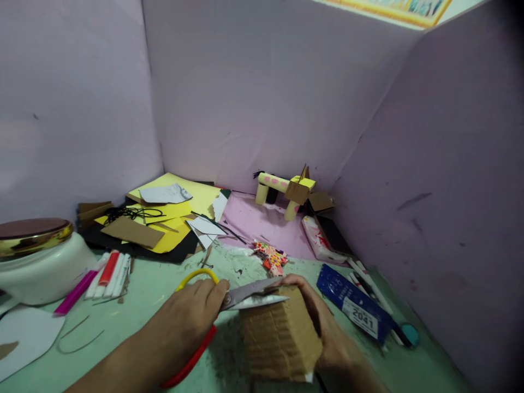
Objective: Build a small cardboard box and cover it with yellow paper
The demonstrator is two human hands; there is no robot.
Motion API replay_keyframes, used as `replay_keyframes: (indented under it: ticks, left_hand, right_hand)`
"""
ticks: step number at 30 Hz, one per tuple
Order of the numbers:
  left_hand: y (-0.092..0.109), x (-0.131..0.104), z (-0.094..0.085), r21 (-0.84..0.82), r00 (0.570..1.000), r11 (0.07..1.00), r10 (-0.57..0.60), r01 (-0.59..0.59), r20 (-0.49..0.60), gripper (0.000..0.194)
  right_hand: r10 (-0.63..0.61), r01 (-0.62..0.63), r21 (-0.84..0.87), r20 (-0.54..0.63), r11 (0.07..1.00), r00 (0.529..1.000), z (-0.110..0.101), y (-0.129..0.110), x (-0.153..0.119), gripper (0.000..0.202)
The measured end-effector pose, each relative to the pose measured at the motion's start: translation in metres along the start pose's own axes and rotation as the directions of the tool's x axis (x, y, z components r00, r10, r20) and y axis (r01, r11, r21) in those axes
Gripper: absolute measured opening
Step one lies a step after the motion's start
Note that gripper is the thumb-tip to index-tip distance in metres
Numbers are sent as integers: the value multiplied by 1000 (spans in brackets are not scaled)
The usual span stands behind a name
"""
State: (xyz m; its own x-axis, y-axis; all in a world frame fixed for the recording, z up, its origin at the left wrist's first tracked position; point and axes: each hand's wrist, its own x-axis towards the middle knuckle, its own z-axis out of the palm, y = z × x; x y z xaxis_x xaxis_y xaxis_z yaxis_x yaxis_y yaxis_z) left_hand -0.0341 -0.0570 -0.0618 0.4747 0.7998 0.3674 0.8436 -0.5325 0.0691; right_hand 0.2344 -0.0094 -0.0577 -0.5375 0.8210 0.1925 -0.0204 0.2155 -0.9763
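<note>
- Grasping the scissors (pixel 245 295) by the handles in the left hand (pixel 200 303), pointing parted blades over the near top edge of the cardboard block (pixel 282 333).
- Clasping the cardboard block from its right side with the right hand (pixel 321 322), keeping it between the hands above the green surface (pixel 151 295).
- Lying left of the left hand: markers (pixel 109 273).
- Lying right of the right hand: blue packet (pixel 347 300).
- Standing beyond both: toy animal (pixel 276 183).

Pale lilac walls (pixel 270 93); green tabletop (pixel 151 284).
</note>
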Motion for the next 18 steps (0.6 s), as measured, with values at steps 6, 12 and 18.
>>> replay_keyframes:
  ticks: [6,12,18]
  left_hand:
    - [5,-1,3,34,998,999,-38,37,47,50]
    - [9,-3,0,59,998,997,-51,49,39,50]
    - [11,-5,0,-2,995,998,-68,68,68,49]
  right_hand:
    - [-5,6,61,-15,998,1000,7,7,1,83]
    - [8,-6,64,-27,998,1000,7,10,-1,88]
    - [23,-20,105,-22,994,1000,10,10,-2,83]
